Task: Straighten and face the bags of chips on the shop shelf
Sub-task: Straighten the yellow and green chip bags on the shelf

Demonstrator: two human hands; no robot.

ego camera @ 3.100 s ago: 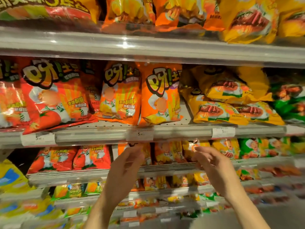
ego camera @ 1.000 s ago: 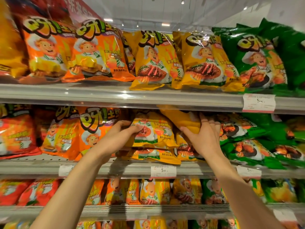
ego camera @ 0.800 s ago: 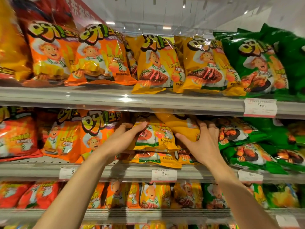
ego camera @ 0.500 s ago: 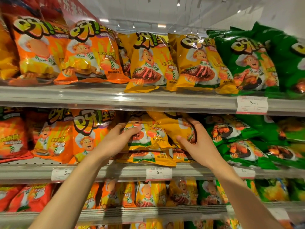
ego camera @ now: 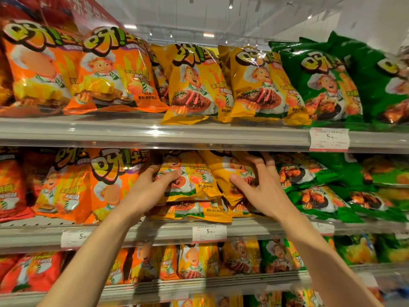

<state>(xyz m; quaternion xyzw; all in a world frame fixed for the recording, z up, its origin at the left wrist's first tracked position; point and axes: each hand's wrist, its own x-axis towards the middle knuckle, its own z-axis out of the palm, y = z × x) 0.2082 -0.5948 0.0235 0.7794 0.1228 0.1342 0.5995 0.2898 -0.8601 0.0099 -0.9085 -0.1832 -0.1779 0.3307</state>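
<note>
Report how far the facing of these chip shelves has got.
Done: the top shelf's yellow bags stand upright, faces out. In hand: on the middle shelf, the left hand and right hand each grip a tilted yellow bag. Left: another yellow bag lies flat beneath them, and the green bags lie slumped.

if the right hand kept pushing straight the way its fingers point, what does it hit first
The right hand already grips the tilted yellow bag, fingers pointing up and back into the shelf. Going on, it would probably press that bag into the dark space behind; depth there is unclear.
</note>
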